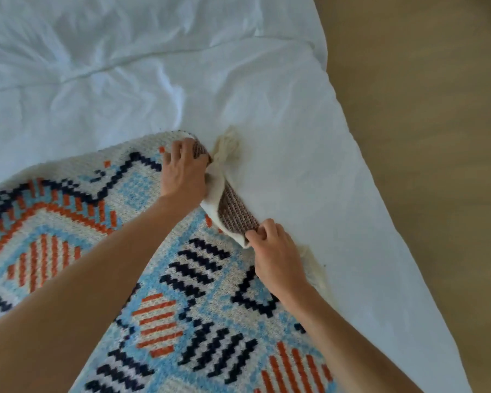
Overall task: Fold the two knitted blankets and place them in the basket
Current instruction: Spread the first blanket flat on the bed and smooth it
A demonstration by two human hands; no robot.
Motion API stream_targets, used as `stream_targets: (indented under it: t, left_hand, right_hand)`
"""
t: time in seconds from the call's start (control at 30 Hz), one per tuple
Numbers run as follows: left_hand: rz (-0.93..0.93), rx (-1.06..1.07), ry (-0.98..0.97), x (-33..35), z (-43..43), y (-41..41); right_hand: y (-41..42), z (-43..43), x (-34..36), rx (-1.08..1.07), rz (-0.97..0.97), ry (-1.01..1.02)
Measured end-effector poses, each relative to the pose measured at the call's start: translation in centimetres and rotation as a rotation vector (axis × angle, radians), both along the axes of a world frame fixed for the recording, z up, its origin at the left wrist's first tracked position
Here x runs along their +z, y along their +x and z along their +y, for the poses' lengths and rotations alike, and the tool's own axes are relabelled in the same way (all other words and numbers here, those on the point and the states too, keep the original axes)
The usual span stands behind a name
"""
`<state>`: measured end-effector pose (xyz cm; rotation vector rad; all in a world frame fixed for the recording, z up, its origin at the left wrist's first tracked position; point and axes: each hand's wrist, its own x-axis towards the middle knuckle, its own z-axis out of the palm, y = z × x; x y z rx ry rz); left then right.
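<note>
Blanket [159, 279] lies spread on the bed [281, 95], its far edge pinched by left hand [183, 173] and right hand [275, 258], evidently mid-fold; next, matching that edge squarely; no basket visible.

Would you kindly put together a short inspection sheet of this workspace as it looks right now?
Surface: white bed sheet, wrinkled, covering the bed.
Job's things: one patterned knitted blanket spread on the sheet, its edge turned over to show a brown underside, a cream tassel at the corner. Second blanket and basket: nothing seen.
Clutter: nothing seen.
Grippers: left hand and right hand both pinch the turned-over edge with their fingers.
Cables: nothing seen.
Surroundings: tan wooden floor to the right of the bed.
</note>
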<state>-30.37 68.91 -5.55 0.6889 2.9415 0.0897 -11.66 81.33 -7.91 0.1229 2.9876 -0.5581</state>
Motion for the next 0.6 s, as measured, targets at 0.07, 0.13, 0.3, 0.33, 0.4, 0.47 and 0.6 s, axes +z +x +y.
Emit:
stream_targets:
  t: [0.07, 0.13, 0.3, 0.33, 0.4, 0.47, 0.6]
  left_hand:
    - [-0.001, -0.118, -0.028, -0.5, -2.8, 0.7]
    - [-0.058, -0.117, -0.060, -1.2, -5.3, 1.9]
    - [-0.240, 0.122, 0.087, -2.4, -7.0, 3.7]
    - [-0.271, 0.162, 0.153, -2.4, -6.7, 3.6]
    - [-0.328, 0.228, 0.271, -2.4, -6.1, 3.6]
    - [-0.462, 0.338, 0.436, -2.1, -6.0, 3.7]
    - [-0.728, 0.618, 0.911, -1.2, -7.2, 3.5]
  right_hand:
    - [0.0, -0.2, -0.2, 0.022, 0.036, -0.002]
    - [-0.5, -0.6, 0.0, 0.010, 0.046, -0.018]
    - [-6.1, -2.1, 1.1, -0.012, 0.095, -0.026]
    - [-7.5, -2.7, 1.3, 0.030, 0.080, -0.051]
    - [-9.8, -4.0, 1.3, 0.124, -0.036, -0.075]
    - [-10.9, -4.9, 1.1, 0.177, -0.153, -0.043]
    - [-12.5, -3.7, 1.8, 0.036, -0.008, -0.068]
